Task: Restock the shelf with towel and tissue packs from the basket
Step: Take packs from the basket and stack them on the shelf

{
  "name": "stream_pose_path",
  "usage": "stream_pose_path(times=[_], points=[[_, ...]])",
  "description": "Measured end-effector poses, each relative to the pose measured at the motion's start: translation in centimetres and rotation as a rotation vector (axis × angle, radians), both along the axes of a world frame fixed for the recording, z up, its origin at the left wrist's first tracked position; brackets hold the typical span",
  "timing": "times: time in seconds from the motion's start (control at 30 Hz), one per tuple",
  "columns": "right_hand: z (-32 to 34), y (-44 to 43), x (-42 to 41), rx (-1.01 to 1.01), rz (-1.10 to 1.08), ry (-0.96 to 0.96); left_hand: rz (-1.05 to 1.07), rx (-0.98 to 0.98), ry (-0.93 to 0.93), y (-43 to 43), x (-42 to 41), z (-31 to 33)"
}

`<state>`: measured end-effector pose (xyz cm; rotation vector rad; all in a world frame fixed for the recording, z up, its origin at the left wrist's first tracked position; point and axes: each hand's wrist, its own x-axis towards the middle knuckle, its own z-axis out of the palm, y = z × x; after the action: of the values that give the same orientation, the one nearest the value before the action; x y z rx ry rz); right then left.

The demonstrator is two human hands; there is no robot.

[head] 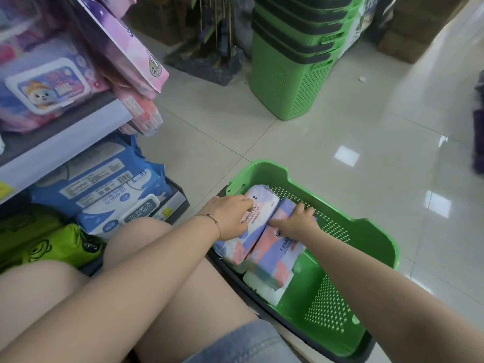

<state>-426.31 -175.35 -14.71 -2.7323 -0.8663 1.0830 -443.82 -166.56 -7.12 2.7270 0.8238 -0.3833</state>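
Both packs lie in our green basket (340,263) on floor, nr shelf (65,142). Our R hand (296,222) curls round right pack (277,247); L hand (230,213) rests on left pack (258,210), can't tell if gripping.

I see 2 towel packs (272,250), blocked in pink, lilac and white, inside the perforated green basket (264,166); left of it, blue-and-white packs (104,189) and lime-green packs (60,247).
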Motion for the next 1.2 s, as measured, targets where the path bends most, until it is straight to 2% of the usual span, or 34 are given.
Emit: stream_pose_path(times=[0.27,0.67,1.07,1.2], points=[[-0.5,-0.5,-0.1,0.052,-0.084,0.024,0.028,-0.005,-0.025,-0.1,-0.2,0.2],[0.3,-1.8,0.4,0.115,-0.002,0.025,0.084,-0.059,-0.011,0.2,-0.4,-0.4],[5.4,-1.0,1.5,0.220,0.108,-0.138,0.151,-0.126,0.011,0.0,-0.3,0.1],[7.6,-0.3,1.4,0.257,0.146,-0.156,0.222,-0.232,-0.074,0.0,0.2,1.1]])
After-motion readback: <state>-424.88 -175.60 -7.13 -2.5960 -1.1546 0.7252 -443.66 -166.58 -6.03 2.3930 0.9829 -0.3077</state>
